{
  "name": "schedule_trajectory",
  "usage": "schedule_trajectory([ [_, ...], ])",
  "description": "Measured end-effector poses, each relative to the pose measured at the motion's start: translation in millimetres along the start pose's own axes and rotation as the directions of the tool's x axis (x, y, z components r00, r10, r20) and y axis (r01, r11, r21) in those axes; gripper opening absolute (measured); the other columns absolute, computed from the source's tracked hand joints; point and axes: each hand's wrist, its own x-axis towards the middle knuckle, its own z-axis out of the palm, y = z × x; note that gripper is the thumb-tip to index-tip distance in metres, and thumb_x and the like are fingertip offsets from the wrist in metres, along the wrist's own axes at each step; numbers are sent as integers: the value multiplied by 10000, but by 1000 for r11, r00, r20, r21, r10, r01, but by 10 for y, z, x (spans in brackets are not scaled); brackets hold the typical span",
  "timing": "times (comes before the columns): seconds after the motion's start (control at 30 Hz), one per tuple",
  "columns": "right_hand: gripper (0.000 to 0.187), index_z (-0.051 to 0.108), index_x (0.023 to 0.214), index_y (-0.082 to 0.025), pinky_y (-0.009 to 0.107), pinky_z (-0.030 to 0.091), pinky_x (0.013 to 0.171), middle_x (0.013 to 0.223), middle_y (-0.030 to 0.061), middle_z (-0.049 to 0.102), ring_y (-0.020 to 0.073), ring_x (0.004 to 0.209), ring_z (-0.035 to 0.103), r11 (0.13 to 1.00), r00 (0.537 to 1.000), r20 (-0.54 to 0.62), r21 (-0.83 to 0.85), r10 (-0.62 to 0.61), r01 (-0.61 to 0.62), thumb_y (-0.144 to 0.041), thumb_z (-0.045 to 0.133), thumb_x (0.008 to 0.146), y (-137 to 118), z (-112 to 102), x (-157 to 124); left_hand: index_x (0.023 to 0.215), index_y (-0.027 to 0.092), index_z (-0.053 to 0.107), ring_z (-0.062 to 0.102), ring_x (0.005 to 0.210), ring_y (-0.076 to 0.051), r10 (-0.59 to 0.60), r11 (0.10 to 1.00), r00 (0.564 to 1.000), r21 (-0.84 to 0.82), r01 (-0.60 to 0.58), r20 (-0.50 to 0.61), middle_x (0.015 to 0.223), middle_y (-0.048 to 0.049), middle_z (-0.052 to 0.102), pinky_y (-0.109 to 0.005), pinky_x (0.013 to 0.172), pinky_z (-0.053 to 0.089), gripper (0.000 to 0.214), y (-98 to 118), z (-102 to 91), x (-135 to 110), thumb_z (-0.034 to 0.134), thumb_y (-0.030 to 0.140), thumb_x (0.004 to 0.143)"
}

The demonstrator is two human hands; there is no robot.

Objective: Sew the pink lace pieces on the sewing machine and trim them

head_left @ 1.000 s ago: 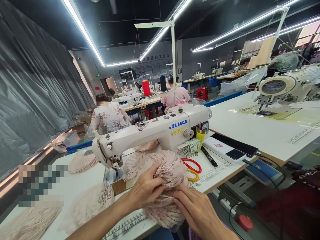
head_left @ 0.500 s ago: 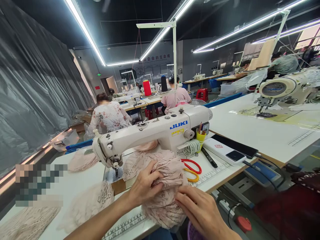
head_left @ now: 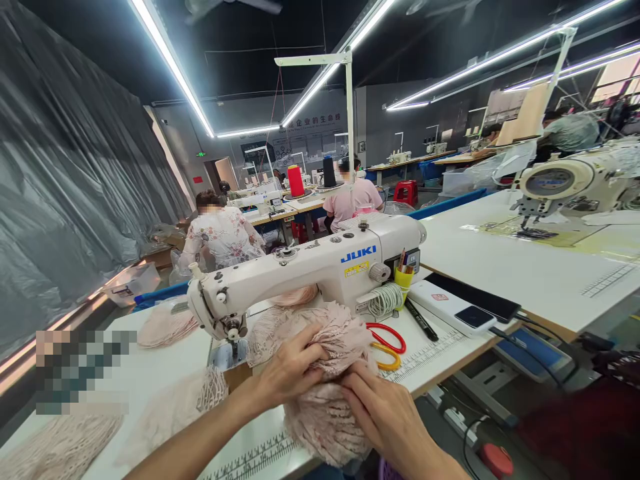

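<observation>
My left hand [head_left: 287, 373] grips the top of a bunched piece of pale pink lace fabric [head_left: 327, 373], fingers curled into it. My right hand [head_left: 383, 417] pinches the same fabric from the right, just below the left hand. The bundle hangs over the front edge of the white sewing table [head_left: 165, 363], in front of a white JUKI sewing machine [head_left: 310, 270]. The machine's needle and presser foot [head_left: 231, 333] stand just left of my left hand.
Red and yellow scissors [head_left: 387, 343] lie right of the fabric, beside a coil of white cord [head_left: 383, 300], a yellow pen cup [head_left: 403, 275], a phone [head_left: 475, 317] and a white box. More pink lace pieces [head_left: 165, 325] lie on the left. Other people sit at machines behind.
My right hand has moved up and closed in on the fabric beside my left hand. The bundle is gathered slightly higher. The view tilted down a little.
</observation>
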Motion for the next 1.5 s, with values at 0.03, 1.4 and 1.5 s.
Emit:
schedule_trajectory([
  [0.03, 262, 512, 860, -212, 242, 355, 483, 777, 14, 593, 127, 568, 586, 1000, 999, 9, 0, 30, -30, -179, 287, 990, 6, -1, 13, 883, 176, 567, 581, 1043, -201, 21, 1000, 1000, 21, -21, 15, 1239, -111, 539, -267, 857, 495, 232, -15, -12, 11, 526, 3, 733],
  [1.4, 232, 544, 876, -195, 260, 362, 601, 749, 21, 630, 145, 633, 584, 984, 957, -278, -129, 79, -119, -204, 351, 1005, 80, -157, 142, 876, 195, 513, 614, 1008, -214, -101, 995, 995, 7, 101, -14, 1216, -124, 545, -302, 792, 528, 134, -23, 108, -110, 561, 106, 788],
  [1.5, 203, 547, 870, -207, 247, 377, 601, 724, 0, 612, 130, 615, 572, 999, 983, -181, -33, -28, 23, -179, 386, 990, 46, -197, 47, 905, 196, 502, 594, 1068, -227, -104, 994, 994, -15, 104, -39, 1194, -125, 557, -313, 814, 526, 172, -40, 143, -109, 538, 88, 776],
])
